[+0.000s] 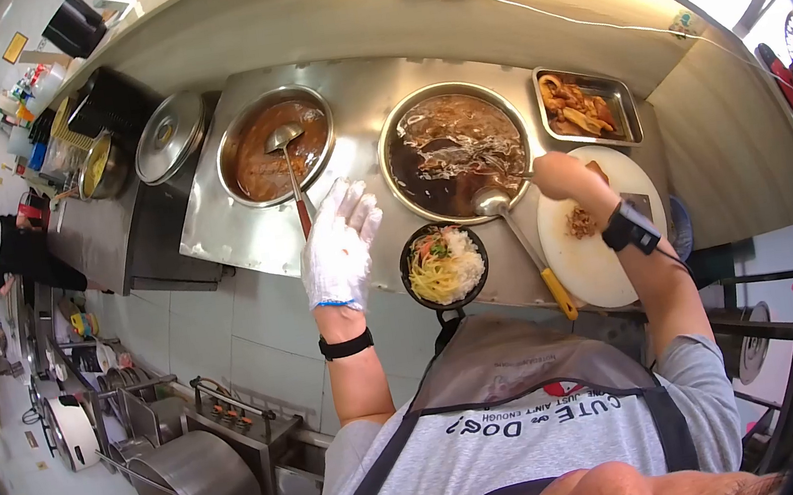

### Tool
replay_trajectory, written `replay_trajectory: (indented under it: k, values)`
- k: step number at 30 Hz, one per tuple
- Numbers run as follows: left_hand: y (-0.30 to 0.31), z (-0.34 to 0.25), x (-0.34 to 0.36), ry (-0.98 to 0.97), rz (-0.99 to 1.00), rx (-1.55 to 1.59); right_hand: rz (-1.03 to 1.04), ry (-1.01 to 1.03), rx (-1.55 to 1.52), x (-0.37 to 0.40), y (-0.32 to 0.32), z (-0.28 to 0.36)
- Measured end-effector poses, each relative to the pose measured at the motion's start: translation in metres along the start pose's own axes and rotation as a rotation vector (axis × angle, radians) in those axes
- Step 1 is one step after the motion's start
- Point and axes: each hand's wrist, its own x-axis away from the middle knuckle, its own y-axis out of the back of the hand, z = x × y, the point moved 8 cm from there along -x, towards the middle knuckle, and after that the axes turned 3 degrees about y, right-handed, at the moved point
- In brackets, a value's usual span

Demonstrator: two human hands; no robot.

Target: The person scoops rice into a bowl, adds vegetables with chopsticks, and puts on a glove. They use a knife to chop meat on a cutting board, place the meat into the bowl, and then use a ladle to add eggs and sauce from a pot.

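In the head view, the hands are apart. At centre-left, the white-gloved left hand [342, 245] is open beside a red-handled steel ladle [284, 140]. At centre-right, the bare right hand [570, 177] closes on a thin metal utensil [521, 175] reaching into a round steel pot of dark broth [392, 180]; a black bowl of rice and shredded vegetables [428, 275] sits below.

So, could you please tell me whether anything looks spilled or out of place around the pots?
No clear spill shows. Slightly awkward: the yellow-handled steel ladle slopes over the rim of the round steel pot of dark broth, its handle end jutting toward the front of the steel counter, where it could be knocked.
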Motion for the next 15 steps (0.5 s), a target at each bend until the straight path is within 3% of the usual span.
replay_trajectory:
  k: [3, 4, 5, 7, 8, 9, 10, 11, 12, 15]
  values:
    - [0.002, -0.005, 0.004, -0.001, -0.052, -0.012, 0.068, 0.082, -0.137, -0.019, 0.017, -0.011]
    - [0.006, -0.006, 0.004, -0.002, -0.110, -0.039, 0.208, -0.091, -0.271, -0.016, 0.019, -0.021]
    - [0.017, 0.002, -0.004, 0.028, -0.046, 0.041, 0.173, -0.095, -0.323, -0.020, 0.018, -0.028]
    - [0.032, 0.003, -0.007, 0.000, 0.044, 0.141, 0.092, -0.009, -0.451, -0.022, 0.022, -0.018]
    - [0.029, -0.002, -0.003, -0.013, 0.137, 0.147, 0.067, 0.200, -0.539, -0.036, 0.010, -0.011]
    - [0.027, -0.007, 0.008, -0.016, 0.089, 0.192, 0.117, -0.031, -0.516, -0.031, 0.011, -0.008]
    - [0.029, -0.010, 0.010, -0.049, 0.120, 0.134, 0.173, 0.077, -0.456, -0.047, -0.015, -0.023]
    - [0.032, -0.012, 0.011, -0.043, 0.084, 0.089, 0.250, -0.059, -0.471, -0.045, -0.017, -0.019]
    - [0.030, -0.017, 0.018, -0.058, 0.036, 0.073, 0.199, -0.171, -0.764, -0.048, -0.029, -0.025]
    - [0.027, -0.024, 0.028, -0.079, -0.008, 0.043, 0.299, -0.293, -1.084, -0.052, -0.060, -0.022]
